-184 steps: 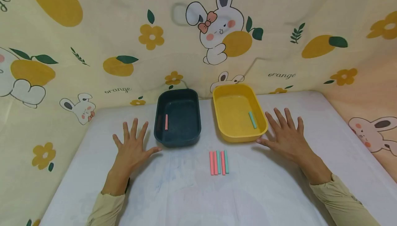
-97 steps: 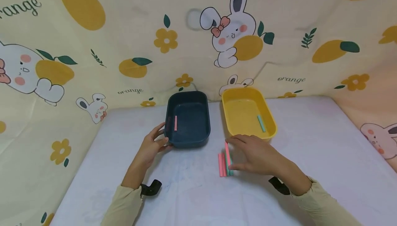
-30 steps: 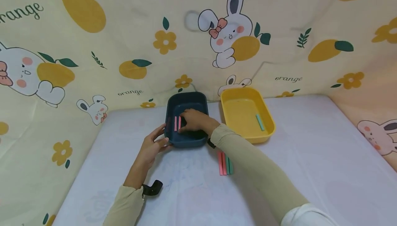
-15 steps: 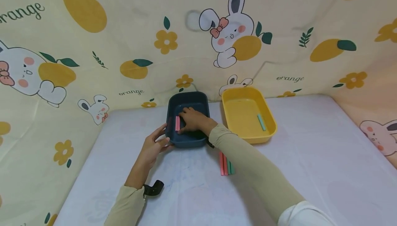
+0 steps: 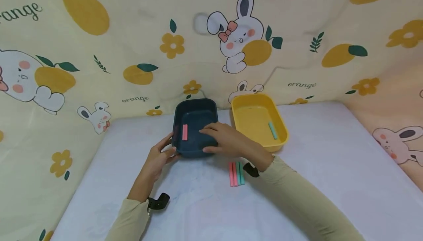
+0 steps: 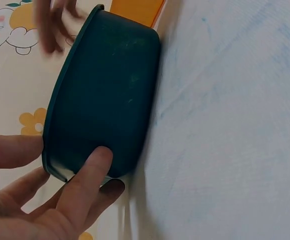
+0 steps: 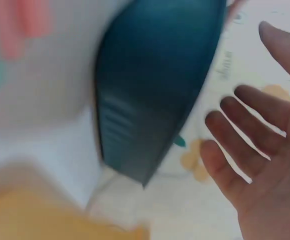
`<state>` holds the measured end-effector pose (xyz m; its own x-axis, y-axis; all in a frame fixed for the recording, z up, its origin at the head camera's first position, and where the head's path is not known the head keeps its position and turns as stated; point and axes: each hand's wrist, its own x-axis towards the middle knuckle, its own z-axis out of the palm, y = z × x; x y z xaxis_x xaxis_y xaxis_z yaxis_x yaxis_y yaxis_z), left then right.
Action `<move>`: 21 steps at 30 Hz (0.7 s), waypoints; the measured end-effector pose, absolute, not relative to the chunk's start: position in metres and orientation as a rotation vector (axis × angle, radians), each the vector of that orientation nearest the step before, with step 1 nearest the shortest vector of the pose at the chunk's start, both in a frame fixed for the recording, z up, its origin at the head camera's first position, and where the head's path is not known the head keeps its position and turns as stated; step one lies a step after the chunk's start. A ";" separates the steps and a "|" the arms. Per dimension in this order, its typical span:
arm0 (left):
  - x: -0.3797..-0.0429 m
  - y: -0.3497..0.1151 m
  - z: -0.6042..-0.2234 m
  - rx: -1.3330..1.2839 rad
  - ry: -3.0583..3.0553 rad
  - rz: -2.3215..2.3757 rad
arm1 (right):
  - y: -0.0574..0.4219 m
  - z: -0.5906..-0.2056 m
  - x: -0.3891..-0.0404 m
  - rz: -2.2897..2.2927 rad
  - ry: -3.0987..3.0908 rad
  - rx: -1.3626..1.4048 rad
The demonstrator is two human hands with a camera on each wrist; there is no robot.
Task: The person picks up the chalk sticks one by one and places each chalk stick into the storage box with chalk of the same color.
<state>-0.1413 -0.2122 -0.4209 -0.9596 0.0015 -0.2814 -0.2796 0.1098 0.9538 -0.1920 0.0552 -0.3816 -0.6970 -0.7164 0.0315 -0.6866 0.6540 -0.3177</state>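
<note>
At the near left corner of a dark blue plastic bin (image 5: 198, 114), my left hand (image 5: 156, 162) holds the rim and outer wall; the left wrist view shows its fingers (image 6: 87, 185) against the bin's side. Two pink chalk sticks (image 5: 185, 132) lie side by side inside, near the left wall. My right hand (image 5: 228, 141) is over the bin's near right edge, fingers spread and holding nothing; the right wrist view shows its bare palm (image 7: 275, 175). On the table, two pink chalk sticks (image 5: 231, 174) and two green chalk sticks (image 5: 240, 173) form a row.
A yellow bin (image 5: 249, 116) stands to the right of the dark blue one, with one green chalk stick (image 5: 273, 130) in it. A patterned cloth wall (image 5: 158, 86) rises behind both bins. White cloth (image 5: 198, 211) covers the table.
My right hand took a pink chalk stick from the row, laid it against the other in the dark blue bin, let go and has drawn back rightward. My left hand moved onto that bin's corner.
</note>
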 end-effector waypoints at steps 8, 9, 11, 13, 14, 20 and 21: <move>-0.138 -0.219 -0.418 -0.261 2.178 1.915 | 0.118 -0.391 -0.140 -0.507 2.717 -1.124; -0.138 -0.220 -0.418 -0.259 2.178 1.911 | 0.122 -0.392 -0.137 -0.509 2.715 -1.103; -0.137 -0.221 -0.418 -0.252 2.182 1.900 | 0.129 -0.393 -0.131 -0.498 2.720 -1.042; -0.138 -0.219 -0.417 -0.254 2.177 1.891 | 0.135 -0.395 -0.128 -0.483 2.731 -0.992; -0.140 -0.217 -0.417 -0.252 2.177 1.890 | 0.137 -0.395 -0.127 -0.472 2.738 -0.980; -0.141 -0.215 -0.417 -0.258 2.184 1.896 | 0.135 -0.404 -0.125 -0.388 2.751 -1.007; -0.140 -0.214 -0.417 -0.256 2.183 1.901 | 0.135 -0.405 -0.125 -0.368 2.755 -1.008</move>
<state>-0.1402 -0.2145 -0.4173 -0.9571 0.0223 -0.2889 -0.2831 0.1409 0.9487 -0.1248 0.1346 -0.4046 -0.7525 -0.6527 -0.0873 -0.6069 0.7388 -0.2930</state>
